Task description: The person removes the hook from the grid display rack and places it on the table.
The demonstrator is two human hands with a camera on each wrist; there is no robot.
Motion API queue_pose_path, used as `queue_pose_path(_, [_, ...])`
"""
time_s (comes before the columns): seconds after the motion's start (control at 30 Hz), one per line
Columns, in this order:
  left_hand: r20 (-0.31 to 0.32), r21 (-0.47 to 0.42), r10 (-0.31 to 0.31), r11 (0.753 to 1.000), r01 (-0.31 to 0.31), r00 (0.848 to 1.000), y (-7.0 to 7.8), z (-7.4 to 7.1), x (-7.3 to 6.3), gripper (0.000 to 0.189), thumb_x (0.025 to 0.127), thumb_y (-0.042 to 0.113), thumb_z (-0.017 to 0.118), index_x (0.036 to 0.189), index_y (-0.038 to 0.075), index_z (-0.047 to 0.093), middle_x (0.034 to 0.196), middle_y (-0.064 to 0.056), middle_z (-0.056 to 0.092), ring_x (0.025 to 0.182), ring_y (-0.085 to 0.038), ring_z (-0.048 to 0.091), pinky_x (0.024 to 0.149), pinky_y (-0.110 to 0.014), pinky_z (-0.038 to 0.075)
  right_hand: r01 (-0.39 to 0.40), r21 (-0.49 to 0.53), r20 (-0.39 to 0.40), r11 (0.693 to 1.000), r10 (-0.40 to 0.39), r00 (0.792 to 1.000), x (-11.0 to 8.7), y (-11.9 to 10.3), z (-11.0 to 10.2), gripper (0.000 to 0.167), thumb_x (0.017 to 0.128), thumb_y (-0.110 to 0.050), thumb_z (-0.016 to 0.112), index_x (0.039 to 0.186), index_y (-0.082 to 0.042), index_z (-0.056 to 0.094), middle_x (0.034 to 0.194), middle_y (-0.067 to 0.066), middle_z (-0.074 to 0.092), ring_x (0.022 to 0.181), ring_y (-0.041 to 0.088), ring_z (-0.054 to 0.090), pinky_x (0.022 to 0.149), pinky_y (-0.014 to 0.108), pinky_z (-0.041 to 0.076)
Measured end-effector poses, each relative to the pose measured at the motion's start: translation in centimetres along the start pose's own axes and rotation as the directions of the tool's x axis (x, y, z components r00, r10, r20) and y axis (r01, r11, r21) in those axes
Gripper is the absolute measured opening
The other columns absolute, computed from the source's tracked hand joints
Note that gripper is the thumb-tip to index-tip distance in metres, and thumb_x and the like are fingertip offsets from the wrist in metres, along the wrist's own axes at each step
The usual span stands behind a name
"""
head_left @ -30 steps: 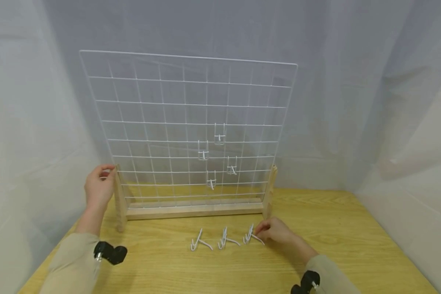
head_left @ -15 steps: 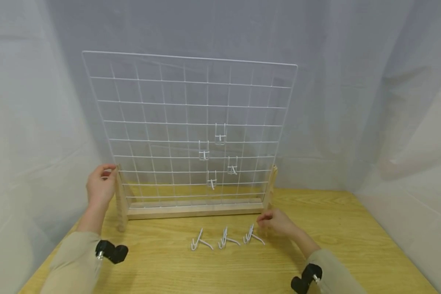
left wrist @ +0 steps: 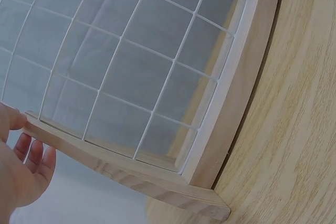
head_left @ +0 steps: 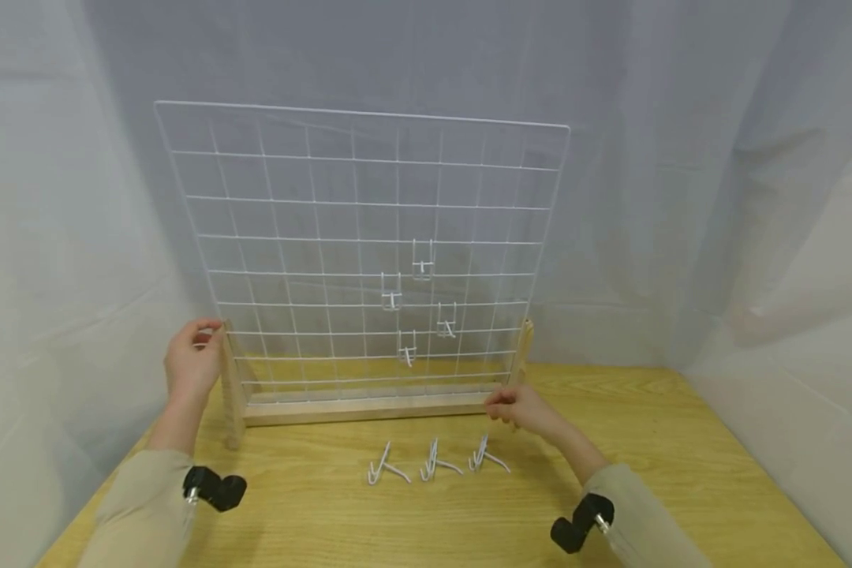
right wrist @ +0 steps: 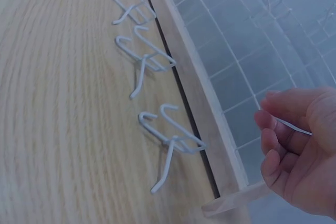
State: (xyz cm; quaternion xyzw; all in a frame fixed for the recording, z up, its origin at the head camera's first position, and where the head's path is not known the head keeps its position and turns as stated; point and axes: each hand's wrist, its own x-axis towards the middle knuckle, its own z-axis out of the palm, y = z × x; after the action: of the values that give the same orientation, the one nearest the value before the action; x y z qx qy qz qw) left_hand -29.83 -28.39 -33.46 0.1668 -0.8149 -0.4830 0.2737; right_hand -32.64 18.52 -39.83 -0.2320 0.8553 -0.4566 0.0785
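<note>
A white wire grid panel point(head_left: 312, 221) stands upright in a wooden stand point(head_left: 369, 410) on the table. My left hand point(head_left: 193, 359) grips the top of the stand's left post; the left wrist view shows the thumb and fingers point(left wrist: 34, 156) at the post's end. Several white wire hooks point(head_left: 422, 264) hang on the grid, right of its middle. Three more hooks lie in a row before the stand: a left hook point(head_left: 386, 465), a middle hook point(head_left: 436, 464) and a right hook point(head_left: 486, 456). Above the right hook, my right hand point(right wrist: 304, 145) hovers near the stand's right end, its fingers loosely bent around nothing.
The wood-grain table point(head_left: 653, 465) extends to the right and in front of the stand. Pale fabric sheets point(head_left: 681, 197) enclose the back and both sides. A black camera mount sits on each wrist, such as the left mount point(head_left: 214, 489).
My right hand has drawn away from the rightmost hook and moved up toward the stand's right post. The hooks on the table lie as before. My left hand has stayed at the left post.
</note>
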Motion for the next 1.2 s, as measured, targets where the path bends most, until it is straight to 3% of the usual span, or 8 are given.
queue_pose_path(0.13, [0.009,-0.006,-0.006,1.0,0.006,1.0,-0.1,0.0,0.0,0.032,0.096,0.02,0.046,0.122,0.004,0.055,0.101,-0.008,0.051,0.081,-0.012,0.046,0.057,-0.017,0.04,0.012,0.018,-0.005,1.0,-0.012,1.0,0.3,-0.5,-0.2,0.026,0.091,-0.015,0.058,0.105,0.006,0.062,0.085,0.01,0.063,0.072,0.026,0.055,0.059,0.036,0.049])
queue_pose_path(0.27, [0.004,-0.013,-0.001,1.0,0.002,1.0,-0.1,0.0,0.1,0.032,0.095,0.02,0.046,0.121,0.004,0.055,0.101,-0.008,0.051,0.08,-0.011,0.046,0.057,-0.017,0.04,0.014,0.015,-0.03,1.0,-0.014,0.999,0.6,-1.1,-0.5,0.027,0.091,-0.014,0.058,0.107,0.008,0.062,0.092,0.011,0.065,0.08,0.021,0.059,0.069,0.037,0.05])
queue_pose_path(0.47, [-0.009,-0.02,0.002,1.0,-0.002,1.0,-0.3,0.1,0.1,0.031,0.095,0.02,0.047,0.119,0.004,0.056,0.099,-0.007,0.051,0.078,-0.009,0.045,0.057,-0.016,0.039,-0.026,0.03,-0.052,0.999,0.027,0.998,0.7,-2.3,-0.9,0.025,0.092,-0.014,0.057,0.105,0.007,0.062,0.081,0.004,0.062,0.071,0.016,0.051,0.056,0.025,0.043])
queue_pose_path(1.1, [-0.016,-0.015,0.02,1.0,-0.02,1.0,-0.3,0.2,0.2,0.029,0.095,0.019,0.047,0.118,0.003,0.057,0.098,-0.008,0.052,0.078,-0.009,0.045,0.057,-0.015,0.038,0.05,0.006,-0.104,0.999,-0.05,0.993,2.1,-4.9,-1.7,0.019,0.088,-0.008,0.062,0.102,0.005,0.063,0.082,0.005,0.063,0.071,0.024,0.053,0.055,0.028,0.042])
queue_pose_path(1.2, [-0.02,-0.017,0.021,1.0,-0.021,1.0,-0.4,0.2,0.2,0.029,0.095,0.019,0.048,0.118,0.003,0.057,0.097,-0.007,0.052,0.076,-0.008,0.044,0.057,-0.015,0.038,0.052,0.014,-0.119,0.999,-0.05,0.992,2.3,-5.3,-1.8,0.019,0.087,-0.007,0.062,0.102,0.005,0.063,0.083,0.006,0.064,0.069,0.02,0.054,0.055,0.029,0.043])
